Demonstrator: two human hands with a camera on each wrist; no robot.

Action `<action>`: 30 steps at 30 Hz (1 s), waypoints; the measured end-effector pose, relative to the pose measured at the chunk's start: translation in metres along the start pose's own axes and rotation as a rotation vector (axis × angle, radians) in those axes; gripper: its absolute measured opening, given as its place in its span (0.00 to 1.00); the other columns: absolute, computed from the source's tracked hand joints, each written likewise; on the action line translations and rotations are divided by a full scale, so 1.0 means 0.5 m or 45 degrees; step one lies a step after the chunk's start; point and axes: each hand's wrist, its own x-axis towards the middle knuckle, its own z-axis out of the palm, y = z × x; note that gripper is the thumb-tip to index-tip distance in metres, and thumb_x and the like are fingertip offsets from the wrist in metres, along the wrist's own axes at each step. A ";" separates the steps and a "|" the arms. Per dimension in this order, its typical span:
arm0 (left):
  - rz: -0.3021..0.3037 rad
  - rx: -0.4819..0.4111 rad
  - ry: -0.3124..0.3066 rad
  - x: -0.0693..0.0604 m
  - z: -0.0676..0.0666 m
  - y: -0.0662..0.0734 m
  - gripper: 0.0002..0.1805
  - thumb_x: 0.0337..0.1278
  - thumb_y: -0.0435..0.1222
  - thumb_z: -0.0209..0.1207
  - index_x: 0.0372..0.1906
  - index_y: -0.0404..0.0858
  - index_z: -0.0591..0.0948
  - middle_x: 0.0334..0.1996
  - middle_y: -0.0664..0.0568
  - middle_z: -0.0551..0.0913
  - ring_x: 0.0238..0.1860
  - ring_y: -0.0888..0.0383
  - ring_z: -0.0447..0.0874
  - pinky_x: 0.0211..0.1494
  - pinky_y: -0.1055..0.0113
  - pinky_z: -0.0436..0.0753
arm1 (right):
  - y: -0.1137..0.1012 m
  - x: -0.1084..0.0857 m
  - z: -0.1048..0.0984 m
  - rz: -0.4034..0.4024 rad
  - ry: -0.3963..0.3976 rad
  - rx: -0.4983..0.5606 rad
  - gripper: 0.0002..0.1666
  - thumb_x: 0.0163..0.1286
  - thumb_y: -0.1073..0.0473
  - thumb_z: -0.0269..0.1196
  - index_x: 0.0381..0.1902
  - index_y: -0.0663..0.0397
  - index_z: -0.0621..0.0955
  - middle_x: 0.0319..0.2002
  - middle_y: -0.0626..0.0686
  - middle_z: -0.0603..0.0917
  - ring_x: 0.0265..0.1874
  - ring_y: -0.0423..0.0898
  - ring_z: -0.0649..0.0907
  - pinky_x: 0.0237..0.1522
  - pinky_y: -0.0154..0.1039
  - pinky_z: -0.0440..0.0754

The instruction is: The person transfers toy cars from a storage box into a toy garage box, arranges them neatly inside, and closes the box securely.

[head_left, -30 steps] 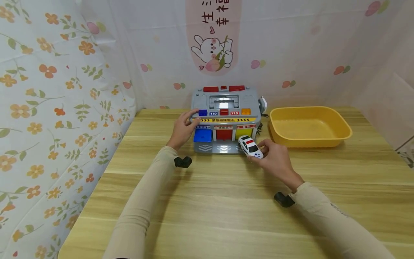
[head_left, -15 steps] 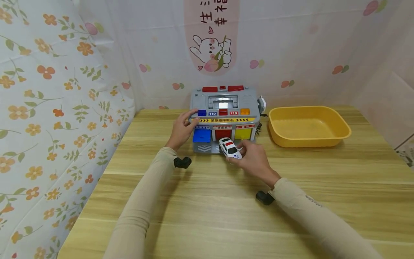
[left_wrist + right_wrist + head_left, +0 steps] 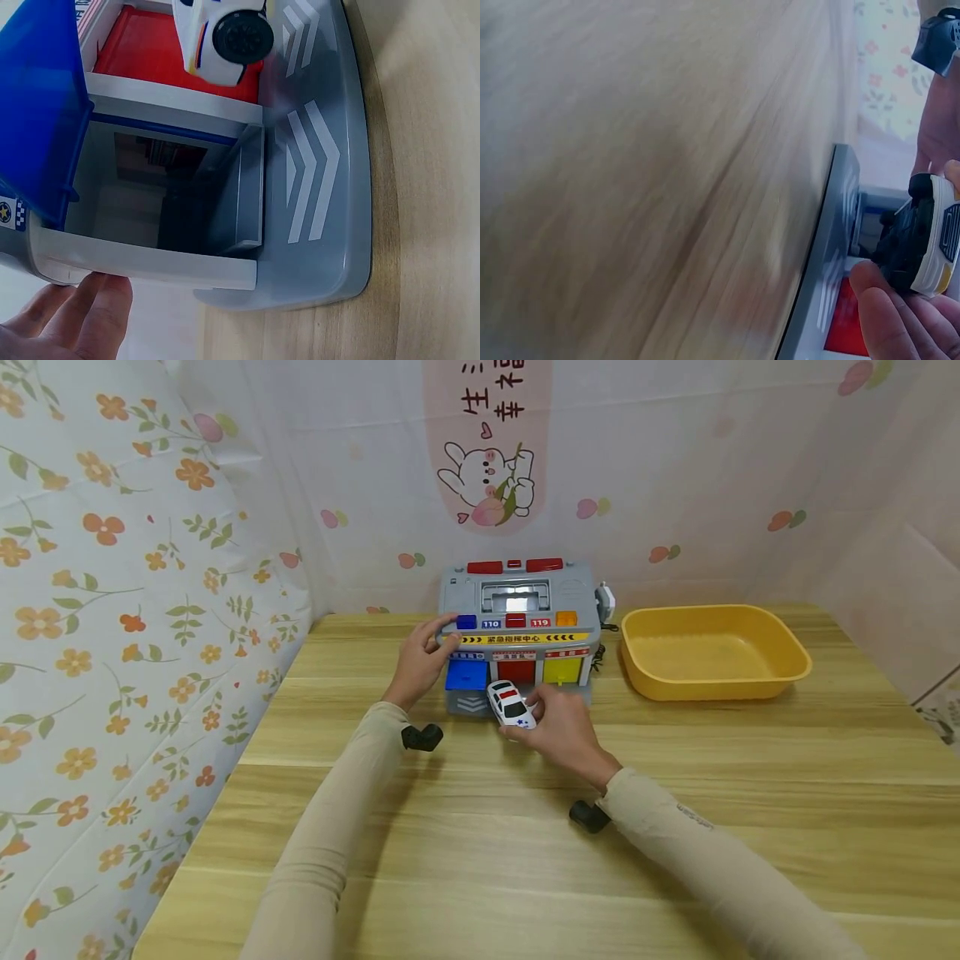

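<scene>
A grey toy rescue station (image 3: 517, 638) stands at the back of the table. Its blue door (image 3: 467, 675) is raised over an empty bay; the red door (image 3: 516, 672) and yellow door (image 3: 561, 671) are down. My left hand (image 3: 420, 664) rests against the station's left end, its fingertips touching the side wall in the left wrist view. Between thumb and fingers, my right hand (image 3: 562, 727) pinches a white toy police car (image 3: 512, 703) over the front ramp, before the red door. The car is tilted, with its wheels (image 3: 242, 37) off the ramp in the left wrist view.
A yellow plastic tub (image 3: 716, 685) stands to the right of the station on the wooden table (image 3: 480, 860). A white piece (image 3: 606, 600) and a dark cord (image 3: 597, 657) are at the station's right end. Patterned cloth (image 3: 360, 485) hangs behind and at the left.
My right hand has carried the police car leftward, from before the yellow door to before the red door near the blue one. My left hand keeps its place on the station.
</scene>
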 end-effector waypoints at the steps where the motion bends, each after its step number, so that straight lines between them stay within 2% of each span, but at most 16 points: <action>1: 0.000 0.006 0.002 0.000 0.000 -0.001 0.24 0.72 0.48 0.56 0.69 0.54 0.74 0.68 0.45 0.69 0.53 0.43 0.84 0.58 0.52 0.84 | -0.002 0.001 0.002 -0.004 0.008 0.002 0.31 0.52 0.42 0.78 0.42 0.58 0.81 0.32 0.56 0.85 0.32 0.49 0.79 0.33 0.35 0.74; 6: -0.003 0.025 0.004 0.001 0.000 -0.004 0.24 0.72 0.49 0.55 0.69 0.55 0.74 0.67 0.45 0.69 0.48 0.45 0.84 0.48 0.61 0.82 | -0.010 0.006 0.016 -0.018 0.020 0.008 0.31 0.51 0.42 0.79 0.40 0.58 0.80 0.29 0.55 0.83 0.30 0.48 0.78 0.30 0.33 0.72; 8: -0.009 0.026 0.000 0.001 0.000 -0.004 0.24 0.72 0.50 0.55 0.69 0.56 0.74 0.68 0.46 0.69 0.48 0.46 0.83 0.47 0.62 0.81 | -0.014 0.009 0.021 -0.016 0.008 0.018 0.31 0.51 0.43 0.79 0.40 0.58 0.80 0.30 0.55 0.83 0.30 0.48 0.77 0.30 0.33 0.71; 18: -0.026 0.033 -0.011 0.000 -0.002 -0.003 0.24 0.72 0.51 0.54 0.69 0.57 0.73 0.71 0.46 0.65 0.59 0.41 0.81 0.62 0.48 0.82 | -0.038 0.022 0.045 0.008 -0.013 0.065 0.32 0.53 0.44 0.78 0.44 0.59 0.78 0.36 0.58 0.85 0.34 0.49 0.80 0.33 0.34 0.78; 23: -0.022 0.031 -0.011 -0.002 -0.002 -0.002 0.24 0.72 0.51 0.54 0.69 0.57 0.73 0.72 0.45 0.65 0.62 0.39 0.80 0.65 0.47 0.80 | -0.044 0.031 0.061 0.012 -0.003 0.079 0.33 0.53 0.43 0.78 0.45 0.59 0.78 0.35 0.58 0.85 0.34 0.49 0.80 0.34 0.34 0.78; 30: -0.019 0.030 -0.004 -0.001 0.000 -0.004 0.24 0.72 0.51 0.54 0.70 0.56 0.73 0.71 0.45 0.66 0.66 0.38 0.77 0.66 0.45 0.79 | -0.055 0.051 0.087 0.030 0.029 0.110 0.34 0.53 0.42 0.78 0.45 0.60 0.77 0.31 0.55 0.80 0.31 0.48 0.77 0.31 0.34 0.73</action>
